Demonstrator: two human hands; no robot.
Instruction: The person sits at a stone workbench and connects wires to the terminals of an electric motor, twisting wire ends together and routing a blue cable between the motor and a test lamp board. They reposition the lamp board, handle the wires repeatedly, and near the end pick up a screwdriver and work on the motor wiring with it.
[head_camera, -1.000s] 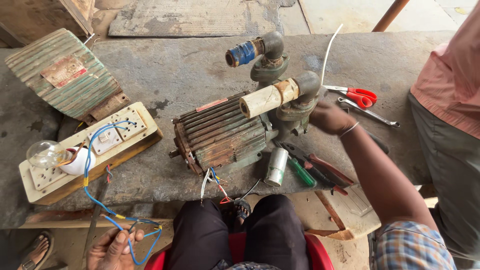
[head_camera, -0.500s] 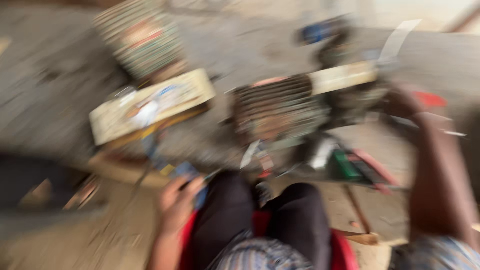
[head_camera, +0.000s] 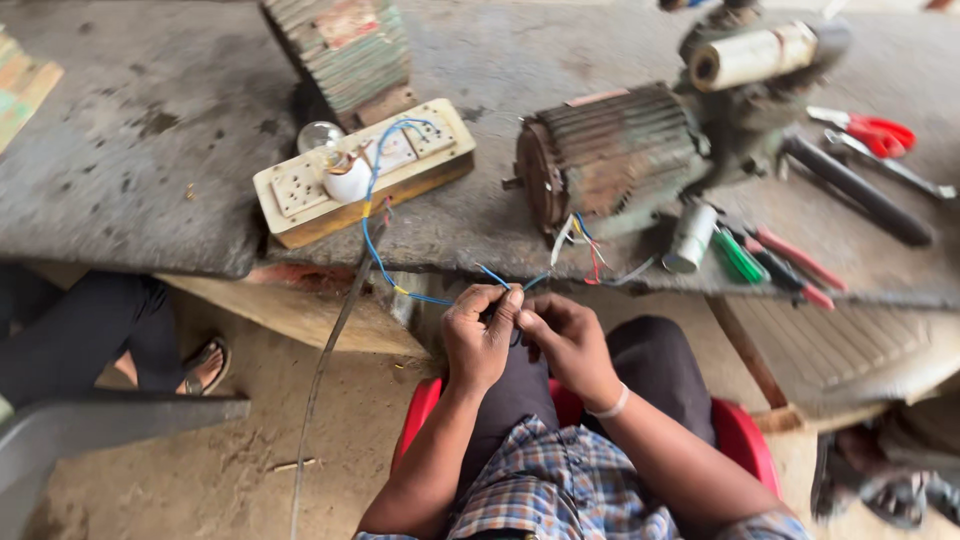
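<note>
My left hand and my right hand meet over my lap, just below the bench edge. Both pinch the end of a blue wire that runs up to a cream socket board with a clear bulb on it. Thin coloured wires hang from the end of a rusty green electric motor pump right above my hands. Whether the blue wire touches those leads is hidden by my fingers.
On the grey stone bench lie red-handled scissors, screwdrivers, a small silver cylinder and a ribbed green casing. Another person's sandalled foot is at the left. I sit on a red stool.
My right hand left the pump and came down to my lap; my left hand rose with the blue wire to meet it. The view swung left and down.
</note>
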